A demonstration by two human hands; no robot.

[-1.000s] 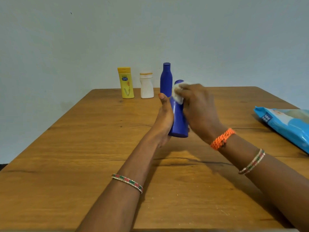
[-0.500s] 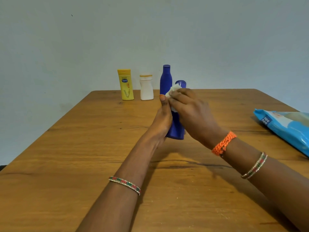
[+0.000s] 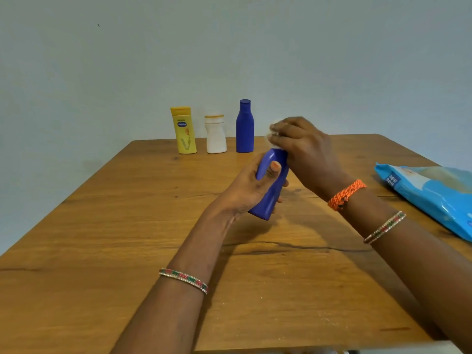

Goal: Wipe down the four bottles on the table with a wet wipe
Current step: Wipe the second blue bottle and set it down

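Your left hand (image 3: 251,186) gripped the blue bottle (image 3: 270,185) around its middle, thumb across the near face, fingers wrapped behind. The bottle was lifted off the wooden table (image 3: 127,226), above the middle of it. Long axis ran mostly vertical but tilted: base pointed down and toward the near left, top pointed up and toward the far right.

Your right hand (image 3: 304,146) was clenched over the bottle's top, fingers curled around a white wet wipe (image 3: 273,131). Only a small bit of wipe showed at the fingertips. The cap was hidden under that hand, so I couldn't tell how the wipe sat on it.

Three other bottles stood upright in a row at the far edge, left of the hands: yellow lotion bottle (image 3: 184,130) farthest left, white bottle (image 3: 215,134) in the middle, second blue bottle (image 3: 244,126) on the right. They stood close together but apart, well clear of the held bottle.

A blue wet wipe pack (image 3: 434,195) lay flat at the table's right edge, right of your right forearm, not touching it. An orange woven band (image 3: 346,194) sat on your right wrist, beaded bangles farther up both forearms.
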